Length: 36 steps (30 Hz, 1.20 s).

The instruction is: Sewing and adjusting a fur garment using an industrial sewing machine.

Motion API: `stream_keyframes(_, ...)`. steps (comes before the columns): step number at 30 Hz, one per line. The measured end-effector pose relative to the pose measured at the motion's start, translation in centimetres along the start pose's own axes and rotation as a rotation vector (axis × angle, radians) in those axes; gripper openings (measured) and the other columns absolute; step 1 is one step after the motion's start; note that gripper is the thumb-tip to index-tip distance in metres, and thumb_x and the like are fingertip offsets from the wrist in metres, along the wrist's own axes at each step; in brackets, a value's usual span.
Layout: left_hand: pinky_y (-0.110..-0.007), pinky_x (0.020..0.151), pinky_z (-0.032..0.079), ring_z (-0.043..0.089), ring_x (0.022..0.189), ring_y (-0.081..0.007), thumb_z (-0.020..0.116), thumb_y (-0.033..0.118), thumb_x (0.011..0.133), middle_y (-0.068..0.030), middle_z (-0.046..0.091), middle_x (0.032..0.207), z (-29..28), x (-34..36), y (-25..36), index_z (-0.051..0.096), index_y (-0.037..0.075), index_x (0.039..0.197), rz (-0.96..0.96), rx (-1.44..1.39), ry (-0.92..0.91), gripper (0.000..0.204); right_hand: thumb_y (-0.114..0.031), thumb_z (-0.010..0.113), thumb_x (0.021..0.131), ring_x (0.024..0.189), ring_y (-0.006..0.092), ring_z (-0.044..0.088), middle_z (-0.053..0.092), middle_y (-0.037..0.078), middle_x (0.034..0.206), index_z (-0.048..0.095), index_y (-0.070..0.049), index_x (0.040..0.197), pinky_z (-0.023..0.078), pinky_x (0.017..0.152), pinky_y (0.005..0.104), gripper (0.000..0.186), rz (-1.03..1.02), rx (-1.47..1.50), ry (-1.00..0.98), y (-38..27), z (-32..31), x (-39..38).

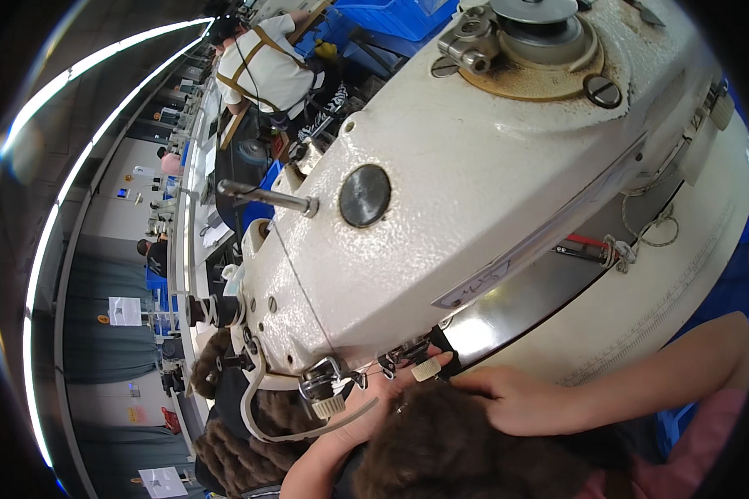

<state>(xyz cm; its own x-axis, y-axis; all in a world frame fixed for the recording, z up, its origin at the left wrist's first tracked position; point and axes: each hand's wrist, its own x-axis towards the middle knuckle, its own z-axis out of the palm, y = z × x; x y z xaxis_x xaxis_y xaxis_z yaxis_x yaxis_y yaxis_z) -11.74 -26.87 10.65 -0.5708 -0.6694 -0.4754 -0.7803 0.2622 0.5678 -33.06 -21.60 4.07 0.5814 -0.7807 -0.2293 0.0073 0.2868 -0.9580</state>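
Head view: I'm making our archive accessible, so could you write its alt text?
A person's right hand touches brown furry material at a large white sewing machine; the left hand, partly hidden, is by its front end. Beyond, a co-worker in white faces away.

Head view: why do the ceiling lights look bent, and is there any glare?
In the head view, the fisheye lens bends the ceiling light strips into arcs; also in the head view, light speckles the white sewing machine and glares off its shiny metal plate, while the brown fur looks dark, its fine detail hard to make out.
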Motion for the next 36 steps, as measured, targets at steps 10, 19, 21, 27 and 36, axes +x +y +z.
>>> stream_keyframes(10, -0.038, 0.078, 0.046, 0.059, 0.086, -0.0281, 0.056, 0.000, 0.074, -0.0117, 0.054, 0.128, 2.4, 0.1, 0.0, 0.054, 0.026, 0.140, 0.237, 0.501, 0.263, 0.071, -0.013, 0.060, 0.081, 0.058, 0.0174, 0.063, 0.055, 0.005, 0.080, 0.059, -0.009, 0.127, 0.048, 0.041, 0.0304, 0.046, -0.583, -1.352, 0.112, -1.2, -6.5, 1.7)
stream_keyframes(19, -0.045, 0.086, 0.050, 0.054, 0.113, -0.0357, 0.062, 0.000, 0.074, -0.0158, 0.052, 0.134, 3.2, 0.0, 0.9, 0.063, 0.015, 0.126, 0.148, 0.374, 0.331, 0.055, -0.014, 0.061, 0.077, 0.062, 0.0178, 0.063, 0.056, 0.003, 0.078, 0.063, -0.007, 0.103, 0.049, 0.044, 0.0306, 0.027, -0.742, -1.458, 0.084, 0.2, -6.5, 4.1)
stream_keyframes(21, -0.044, 0.094, 0.049, 0.055, 0.116, -0.0372, 0.059, -0.002, 0.075, -0.0201, 0.053, 0.134, 3.2, 0.2, 0.6, 0.063, 0.018, 0.130, 0.242, 0.343, 0.386, 0.058, -0.014, 0.061, 0.075, 0.062, 0.0185, 0.063, 0.056, 0.004, 0.077, 0.063, -0.007, 0.098, 0.049, 0.045, 0.0316, 0.024, -0.753, -1.454, 0.111, 0.3, -6.4, 4.0)
stream_keyframes(27, -0.044, 0.097, 0.046, 0.055, 0.118, -0.0360, 0.061, 0.002, 0.076, -0.0149, 0.057, 0.132, 4.1, 0.8, 1.1, 0.065, 0.016, 0.128, 0.147, 0.277, 0.380, 0.054, -0.015, 0.062, 0.069, 0.060, 0.0201, 0.060, 0.053, 0.003, 0.072, 0.056, -0.009, 0.074, 0.047, 0.043, 0.0347, 0.009, -0.818, -1.391, 0.130, 1.1, -6.8, 4.1)
stream_keyframes(36, -0.039, 0.094, 0.047, 0.050, 0.118, -0.0289, 0.058, 0.012, 0.080, -0.0098, 0.056, 0.125, 3.9, 0.8, 0.9, 0.069, 0.012, 0.116, 0.219, 0.327, 0.430, 0.038, -0.016, 0.062, 0.067, 0.063, 0.0212, 0.059, 0.052, 0.004, 0.071, 0.052, -0.011, 0.064, 0.048, 0.047, 0.0361, 0.011, -0.790, -1.335, 0.022, 4.0, -7.8, 4.1)
